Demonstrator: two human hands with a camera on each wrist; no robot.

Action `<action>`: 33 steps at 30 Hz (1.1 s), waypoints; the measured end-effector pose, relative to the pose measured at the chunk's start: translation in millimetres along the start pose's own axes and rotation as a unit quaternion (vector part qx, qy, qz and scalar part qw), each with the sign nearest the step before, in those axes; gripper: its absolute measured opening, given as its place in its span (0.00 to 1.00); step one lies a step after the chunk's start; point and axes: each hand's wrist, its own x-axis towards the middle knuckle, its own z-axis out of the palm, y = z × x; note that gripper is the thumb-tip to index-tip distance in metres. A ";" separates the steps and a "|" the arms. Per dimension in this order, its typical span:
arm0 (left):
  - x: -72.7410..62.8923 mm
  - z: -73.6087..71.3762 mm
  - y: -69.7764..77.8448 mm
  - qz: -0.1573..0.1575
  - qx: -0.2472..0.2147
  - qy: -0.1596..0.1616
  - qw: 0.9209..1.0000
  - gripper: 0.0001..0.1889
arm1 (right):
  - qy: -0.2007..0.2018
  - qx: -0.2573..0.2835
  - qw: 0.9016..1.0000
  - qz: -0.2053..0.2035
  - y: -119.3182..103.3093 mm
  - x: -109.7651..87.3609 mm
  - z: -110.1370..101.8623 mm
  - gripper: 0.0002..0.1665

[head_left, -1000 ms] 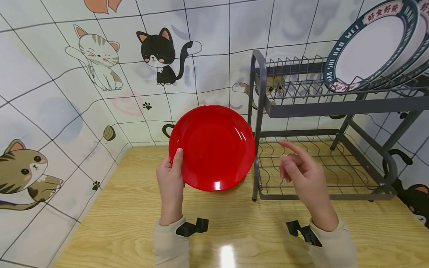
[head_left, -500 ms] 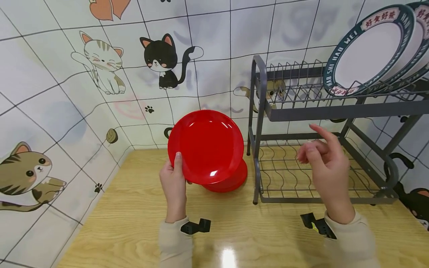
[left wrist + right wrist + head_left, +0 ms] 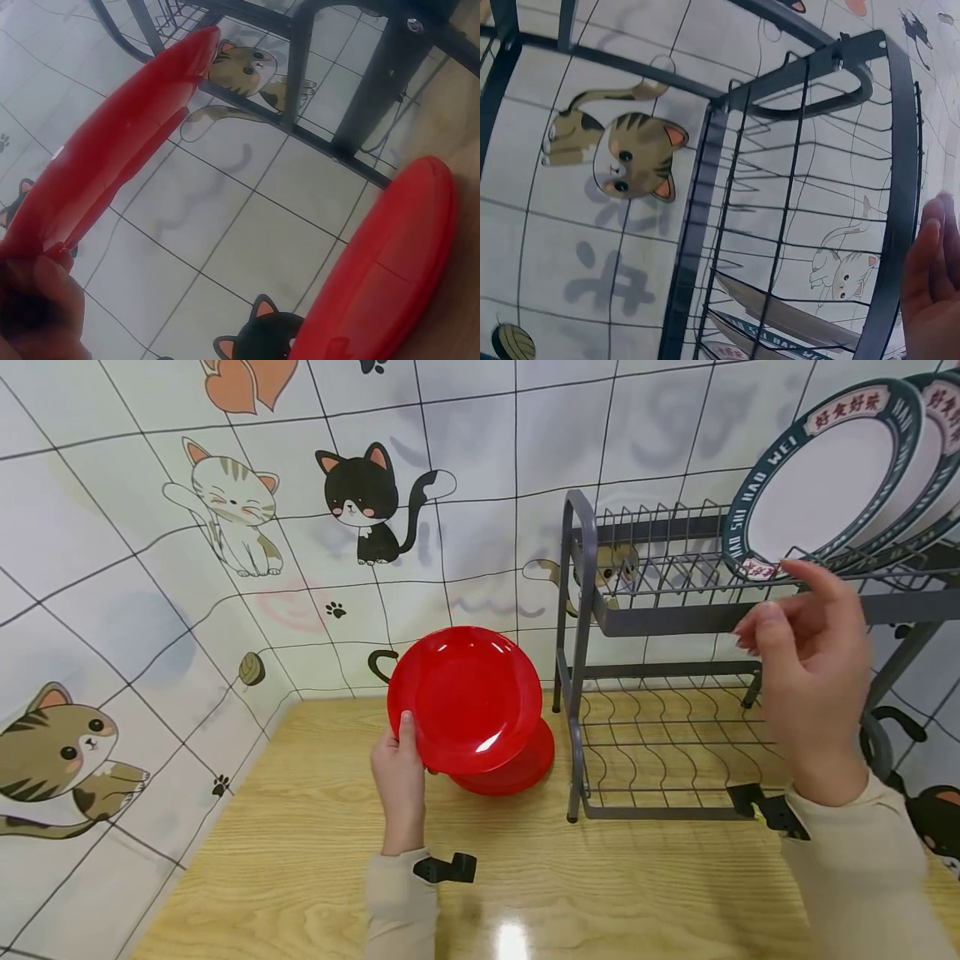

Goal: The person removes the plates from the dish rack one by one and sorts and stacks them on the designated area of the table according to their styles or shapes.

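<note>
My left hand (image 3: 400, 789) grips a round, glossy red plate (image 3: 467, 693) at its lower left edge, thumb on the upper face. The plate is raised and tilted toward the head camera. Behind and below it another red plate (image 3: 517, 770) rests on the table, partly hidden; whether it is one or a stack, I cannot tell. My right hand (image 3: 813, 681) holds nothing, its index finger extended and the others loosely bent. It is in front of the rack's upper tier, just below the white plates (image 3: 821, 485) with dark green lettered rims.
A grey two-tier wire dish rack (image 3: 667, 622) stands on the wooden table (image 3: 285, 860), right of the red plates. Several white plates lean in its upper tier at the right. Tiled walls (image 3: 487, 552) with cat drawings rise behind and at left.
My right hand has moved right and up toward the white plates. The held red plate has been tilted back and lowered slightly, exposing the red plate behind it.
</note>
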 end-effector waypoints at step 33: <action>-2.1 16.4 -69.7 -0.079 0.045 -0.049 0.995 0.20 | 0.033 -0.200 0.979 0.014 13.1 74.4 -8.5 0.27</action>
